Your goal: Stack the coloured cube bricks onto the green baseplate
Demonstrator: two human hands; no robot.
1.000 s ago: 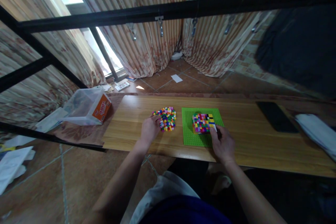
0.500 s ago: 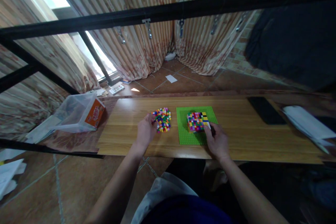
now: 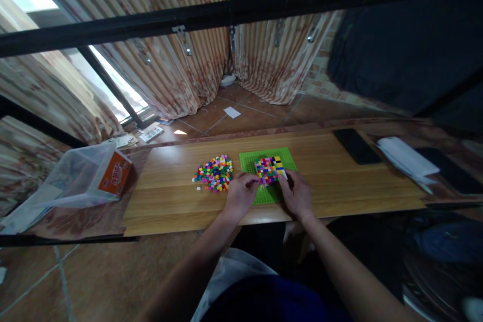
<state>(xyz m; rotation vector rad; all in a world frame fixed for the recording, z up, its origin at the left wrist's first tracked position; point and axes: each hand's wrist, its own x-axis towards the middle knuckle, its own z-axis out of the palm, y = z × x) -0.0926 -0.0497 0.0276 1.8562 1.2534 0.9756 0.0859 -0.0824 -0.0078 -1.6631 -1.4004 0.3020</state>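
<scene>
A multicoloured block of toy bricks (image 3: 268, 167) sits on a green baseplate (image 3: 247, 160). My right hand (image 3: 298, 193) grips the block's right side, thumb on its top near a white brick; the other fingers are partly hidden behind it. At the block's left front edge, my left hand (image 3: 241, 193) is closed in a pinch, with a bit of purple at the fingertips that looks like a small toy brick. Left of that hand, a loose pile of small coloured bricks (image 3: 215, 173) lies spread on the wooden board (image 3: 169, 206).
A clear plastic box (image 3: 75, 171) with an orange label stands left of the board. Towards the right lie a dark phone-like slab (image 3: 356, 146) and some white papers (image 3: 407, 156). A black metal bar (image 3: 204, 15) crosses above, before striped curtains (image 3: 177, 70).
My left hand has moved right, from the brick pile to the block's left front edge. My right hand stays on the block. The whole view has shifted and tilted slightly.
</scene>
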